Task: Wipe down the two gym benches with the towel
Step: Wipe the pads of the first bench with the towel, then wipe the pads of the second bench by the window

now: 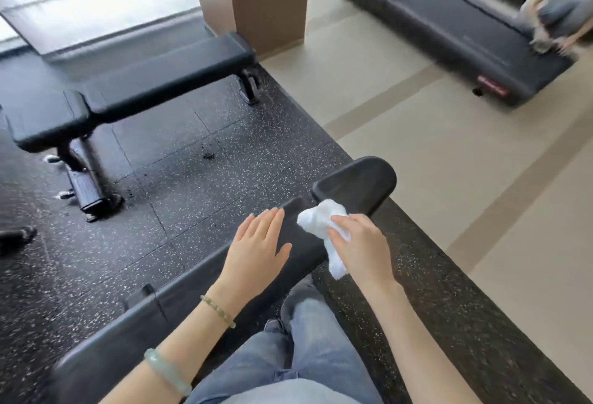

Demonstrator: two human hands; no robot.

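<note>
Jeans (pixel 305 355): the person's legs, nearest the camera, stand against the right edge of the near bench (pixel 134 323).
Right hand (pixel 362 243): fingers and thumb are curled round the bunched towel (pixel 321 217), pressing it down; a loose tail hangs below the palm.
Towel: white, lying at the far end of the near bench's long pad, just at the gap before the short pad (pixel 356 182).
Left hand (pixel 256 249): empty, with fingers straight, laid flat on the long pad by its left edge, just beside the towel.
Step in hand: probably wiping the near bench's far end.
Doing it well: open the bunch so more cloth meets the pad. Stroke from edge to edge in overlapping passes, and take in the gap and the short pad. Shift the left hand so the patch under it gets wiped too.
Far bench (pixel 167 79): well apart across the speckled rubber floor (pixel 192 172), with no hand on it; whether it has been wiped cannot be told.
</note>
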